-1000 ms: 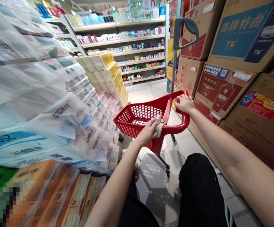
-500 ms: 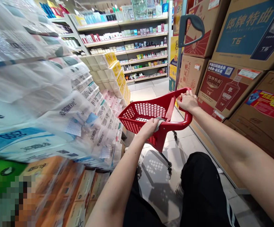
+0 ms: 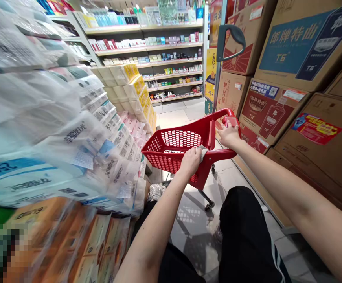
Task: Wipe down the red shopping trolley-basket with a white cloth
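A red plastic shopping cart [image 3: 175, 157] stands in front of me, tilted in view, with a perforated basket and a looped handle. My left hand [image 3: 191, 160] is closed around a light grey cloth [image 3: 203, 152], pressed against the cart's near rim where the handle begins. My right hand [image 3: 229, 135] is at the handle loop, fingers apart and extended over its inner side, the wrist near the handle's rear bar. No held object shows in it. A red surface shows just past its fingertips; I cannot tell whether it belongs to the cart.
Plastic-wrapped tissue packs [image 3: 79, 145] are piled close on the left, with orange packs [image 3: 50, 236] below. Stacked cartons [image 3: 295, 47] line the right. A trolley's grey handle [image 3: 232, 42] rises beside them. Product shelves [image 3: 150, 51] stand beyond the tiled floor [image 3: 177, 114].
My right hand has shifted from gripping the handle's far corner to the loop's inside, its fingers spreading. My left hand stays with the cloth at the rim. The view has turned slightly right.
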`<action>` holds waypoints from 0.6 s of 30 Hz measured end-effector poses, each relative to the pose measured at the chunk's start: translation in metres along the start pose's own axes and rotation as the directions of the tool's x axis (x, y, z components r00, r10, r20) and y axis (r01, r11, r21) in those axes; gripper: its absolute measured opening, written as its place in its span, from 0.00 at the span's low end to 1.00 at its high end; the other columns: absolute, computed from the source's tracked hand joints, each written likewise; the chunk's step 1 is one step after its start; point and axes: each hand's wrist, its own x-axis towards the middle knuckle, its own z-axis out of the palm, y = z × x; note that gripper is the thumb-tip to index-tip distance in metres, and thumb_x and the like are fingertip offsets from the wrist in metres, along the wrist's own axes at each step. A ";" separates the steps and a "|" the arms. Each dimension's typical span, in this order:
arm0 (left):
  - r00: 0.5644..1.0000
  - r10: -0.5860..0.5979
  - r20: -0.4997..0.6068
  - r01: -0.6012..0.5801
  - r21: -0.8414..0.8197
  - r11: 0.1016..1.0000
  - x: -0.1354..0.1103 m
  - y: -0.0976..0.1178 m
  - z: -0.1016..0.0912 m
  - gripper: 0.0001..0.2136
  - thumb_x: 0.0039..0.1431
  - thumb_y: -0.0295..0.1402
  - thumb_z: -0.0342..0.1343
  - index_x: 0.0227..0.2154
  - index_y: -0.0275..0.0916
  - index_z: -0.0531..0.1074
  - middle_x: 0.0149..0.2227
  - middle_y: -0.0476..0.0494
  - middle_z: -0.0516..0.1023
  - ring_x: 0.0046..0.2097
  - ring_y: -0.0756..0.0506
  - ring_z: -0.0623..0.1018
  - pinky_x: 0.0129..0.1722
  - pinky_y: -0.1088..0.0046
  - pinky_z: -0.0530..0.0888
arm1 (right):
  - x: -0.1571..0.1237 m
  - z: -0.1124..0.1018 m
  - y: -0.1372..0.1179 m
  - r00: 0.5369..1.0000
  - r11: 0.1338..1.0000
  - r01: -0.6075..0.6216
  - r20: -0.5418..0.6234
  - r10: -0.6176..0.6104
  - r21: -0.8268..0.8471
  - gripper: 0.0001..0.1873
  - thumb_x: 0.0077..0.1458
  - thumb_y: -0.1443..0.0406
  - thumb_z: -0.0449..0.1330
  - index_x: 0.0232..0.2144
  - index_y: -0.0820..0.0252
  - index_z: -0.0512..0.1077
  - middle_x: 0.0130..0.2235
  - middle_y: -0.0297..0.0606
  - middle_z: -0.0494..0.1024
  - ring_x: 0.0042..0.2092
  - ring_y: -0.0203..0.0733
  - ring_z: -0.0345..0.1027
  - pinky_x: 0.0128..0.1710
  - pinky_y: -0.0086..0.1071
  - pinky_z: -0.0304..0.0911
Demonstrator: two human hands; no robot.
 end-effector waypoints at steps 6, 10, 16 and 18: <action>0.981 -0.186 0.052 0.183 0.057 0.981 -0.012 -0.067 0.029 0.11 0.64 0.27 0.39 0.45 0.36 0.63 0.39 0.39 0.69 0.41 0.44 0.71 0.44 0.67 0.67 | 0.006 0.002 0.017 0.996 0.999 0.021 -0.087 -0.025 -0.047 0.24 0.55 0.71 0.49 0.54 0.57 0.66 0.64 0.42 0.56 0.64 0.54 0.41 0.55 0.53 0.48; 0.962 -0.262 0.075 0.254 0.108 0.961 -0.025 -0.108 0.045 0.09 0.64 0.29 0.41 0.42 0.34 0.65 0.39 0.37 0.70 0.43 0.42 0.71 0.49 0.62 0.66 | 0.006 0.006 0.028 0.986 0.998 0.050 -0.156 -0.054 -0.027 0.23 0.53 0.70 0.51 0.52 0.52 0.68 0.62 0.38 0.61 0.62 0.52 0.45 0.53 0.53 0.51; 0.984 -0.176 0.018 0.176 -0.004 0.984 -0.021 -0.075 0.046 0.13 0.62 0.24 0.39 0.47 0.34 0.63 0.47 0.35 0.69 0.56 0.41 0.65 0.57 0.58 0.61 | 0.007 0.008 0.031 0.987 0.999 -0.006 -0.162 0.014 0.046 0.20 0.56 0.64 0.50 0.50 0.47 0.69 0.61 0.33 0.62 0.62 0.52 0.44 0.55 0.53 0.48; 0.998 -0.056 -0.037 0.052 -0.091 0.994 -0.012 -0.048 0.042 0.14 0.62 0.23 0.39 0.49 0.33 0.62 0.52 0.33 0.66 0.60 0.41 0.61 0.59 0.58 0.60 | 0.006 0.008 0.029 0.987 0.999 -0.015 -0.162 0.024 0.051 0.20 0.57 0.63 0.49 0.50 0.46 0.70 0.61 0.33 0.62 0.62 0.52 0.44 0.55 0.54 0.47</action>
